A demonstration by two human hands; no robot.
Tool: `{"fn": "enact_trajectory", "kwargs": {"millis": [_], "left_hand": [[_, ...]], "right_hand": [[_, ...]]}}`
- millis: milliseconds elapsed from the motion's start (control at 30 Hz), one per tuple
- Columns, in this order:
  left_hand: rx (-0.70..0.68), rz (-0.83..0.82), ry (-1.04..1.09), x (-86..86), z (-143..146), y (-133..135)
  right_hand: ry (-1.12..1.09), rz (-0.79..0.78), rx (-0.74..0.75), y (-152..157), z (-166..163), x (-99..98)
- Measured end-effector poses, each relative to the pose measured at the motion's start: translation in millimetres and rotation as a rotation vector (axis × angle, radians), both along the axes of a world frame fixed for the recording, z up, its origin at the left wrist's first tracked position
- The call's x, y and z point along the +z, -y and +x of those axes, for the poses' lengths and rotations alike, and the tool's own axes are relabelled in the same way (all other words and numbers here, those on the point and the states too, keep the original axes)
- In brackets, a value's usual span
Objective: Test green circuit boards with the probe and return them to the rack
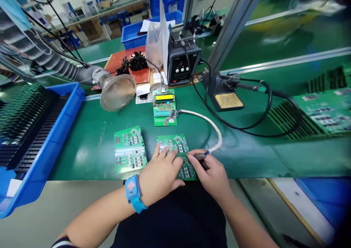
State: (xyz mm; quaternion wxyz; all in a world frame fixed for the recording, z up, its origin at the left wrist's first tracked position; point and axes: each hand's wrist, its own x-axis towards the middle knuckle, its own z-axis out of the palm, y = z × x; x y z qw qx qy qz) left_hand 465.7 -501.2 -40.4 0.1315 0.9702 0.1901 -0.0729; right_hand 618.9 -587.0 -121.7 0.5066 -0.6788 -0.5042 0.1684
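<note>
My left hand lies with its fingers spread over a green circuit board, resting on it near the table's front edge. A blue wrist strap is on that wrist. My right hand is closed around a dark handheld probe, its tip at the right side of this board. From the probe a white sleeved cable curves back to a small green tester board with a lit yellow display. Left of my left hand lies a second pair of joined circuit boards.
A soldering station stands at the back, with an iron stand and sponge to its right and black cables looping across. A fume hose nozzle hangs at left. Blue bin and racked boards flank the table.
</note>
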Motion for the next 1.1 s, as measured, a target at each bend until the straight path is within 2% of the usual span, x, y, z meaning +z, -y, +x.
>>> {"fn": "enact_trajectory", "kwargs": {"millis": [100, 267, 433, 600, 867, 1100], "left_hand": [[0.055, -0.038, -0.068, 4.9, 7, -7], [0.156, 0.002, -0.206, 5.1, 12, -10], [0.143, -0.002, -0.264, 4.2, 13, -15], [0.14, 0.025, -0.215, 1.2, 14, -18], [0.124, 0.036, -0.051, -14.2, 8, -22], [0.127, 0.016, -0.105, -9.3, 9, -23]], "right_hand": [[0.011, -0.004, -0.002, -1, 1, -0.5], [0.021, -0.03, 0.0, -3, 1, -0.8], [0.047, -0.029, -0.008, -2, 2, -0.3], [0.038, -0.029, -0.021, -3, 2, 1.1], [0.032, -0.022, -0.016, -3, 1, 3.0], [-0.048, -0.051, -0.027, -3, 0, 2.6]]}}
